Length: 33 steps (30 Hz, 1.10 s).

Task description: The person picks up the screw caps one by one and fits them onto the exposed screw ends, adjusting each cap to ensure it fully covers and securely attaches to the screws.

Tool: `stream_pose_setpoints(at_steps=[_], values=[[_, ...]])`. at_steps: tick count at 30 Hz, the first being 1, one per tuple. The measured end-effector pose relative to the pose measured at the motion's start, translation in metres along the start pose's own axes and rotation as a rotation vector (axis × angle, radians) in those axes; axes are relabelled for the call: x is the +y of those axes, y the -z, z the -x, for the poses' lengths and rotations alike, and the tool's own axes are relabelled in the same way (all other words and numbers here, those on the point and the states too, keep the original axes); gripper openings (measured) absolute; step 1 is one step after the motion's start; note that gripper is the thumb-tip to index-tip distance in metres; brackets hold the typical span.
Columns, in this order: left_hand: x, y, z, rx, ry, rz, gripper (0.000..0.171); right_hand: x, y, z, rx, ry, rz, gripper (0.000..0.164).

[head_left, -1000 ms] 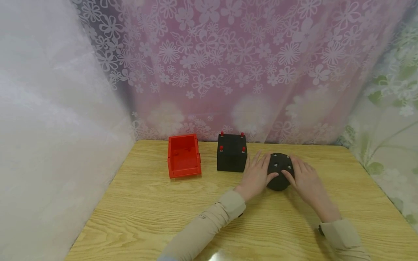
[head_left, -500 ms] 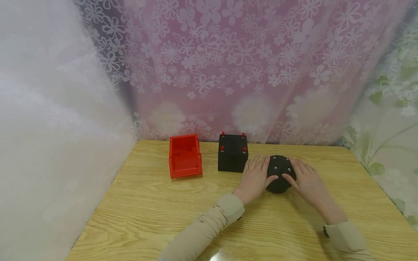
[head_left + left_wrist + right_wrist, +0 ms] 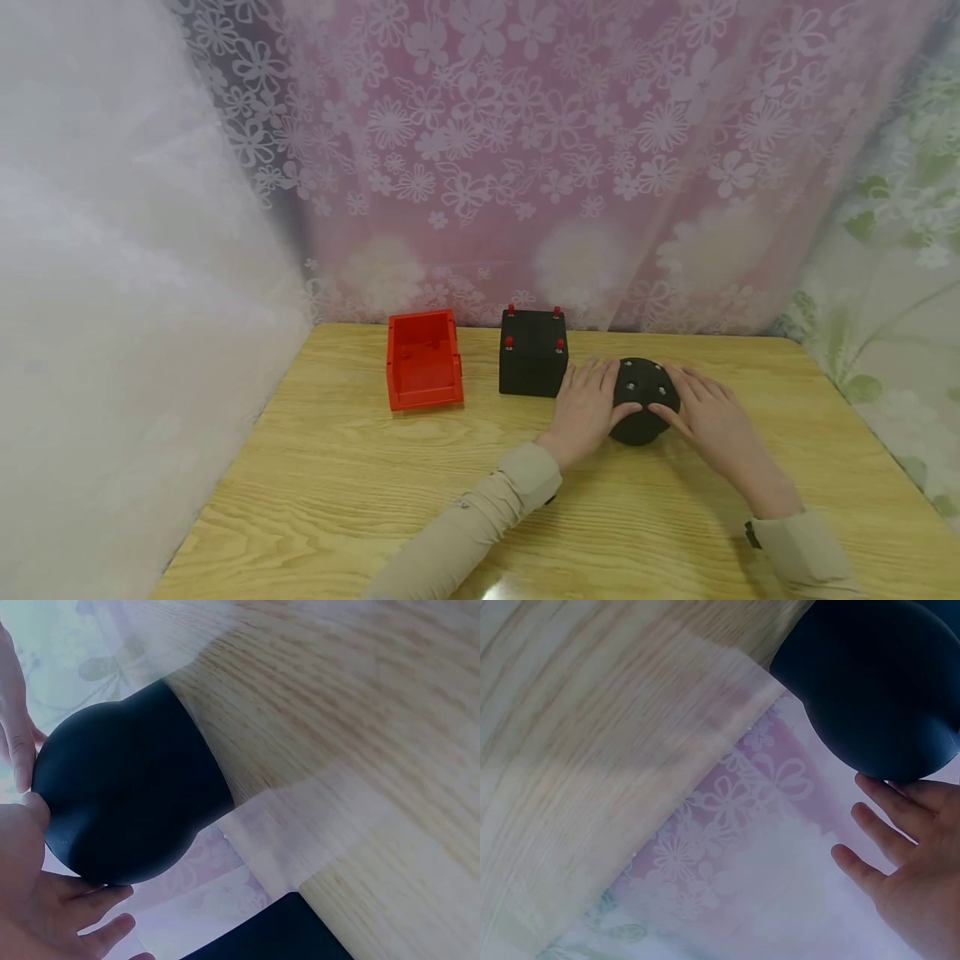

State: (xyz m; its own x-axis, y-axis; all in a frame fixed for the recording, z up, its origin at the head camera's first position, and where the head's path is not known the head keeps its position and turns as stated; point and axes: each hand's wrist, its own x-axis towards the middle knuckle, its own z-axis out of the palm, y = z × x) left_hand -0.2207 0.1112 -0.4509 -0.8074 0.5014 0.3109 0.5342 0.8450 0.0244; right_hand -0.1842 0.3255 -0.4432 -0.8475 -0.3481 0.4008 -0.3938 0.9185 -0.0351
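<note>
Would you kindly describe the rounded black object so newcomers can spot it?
On the wooden table, look right of the red bin and black box. The rounded black object is between the left hand and right hand. Unlike the red-knobbed box, it bulges and has silvery studs.

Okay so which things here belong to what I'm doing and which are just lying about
In the job:
black rounded piece, held between both hands
left hand
right hand

Apparently just lying about:
red bin, touched by neither hand
black box with red-tipped studs, near the left hand but not held
</note>
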Motion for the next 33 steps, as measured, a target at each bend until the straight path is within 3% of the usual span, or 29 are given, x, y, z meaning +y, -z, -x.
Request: stream_pose_setpoints(at_steps=[12, 23, 33], values=[[-0.006, 0.003, 0.011, 0.016, -0.01, 0.059, 0.077, -0.008, -0.011, 0.002, 0.177, 0.103, 0.056, 0.071], [-0.009, 0.006, 0.023, 0.035, 0.003, 0.089, 0.075, -0.018, -0.011, 0.004, 0.102, 0.075, 0.036, 0.073], [-0.012, 0.008, 0.032, 0.046, 0.014, 0.086, 0.075, -0.025, -0.013, 0.004, 0.153, 0.105, 0.018, 0.071]])
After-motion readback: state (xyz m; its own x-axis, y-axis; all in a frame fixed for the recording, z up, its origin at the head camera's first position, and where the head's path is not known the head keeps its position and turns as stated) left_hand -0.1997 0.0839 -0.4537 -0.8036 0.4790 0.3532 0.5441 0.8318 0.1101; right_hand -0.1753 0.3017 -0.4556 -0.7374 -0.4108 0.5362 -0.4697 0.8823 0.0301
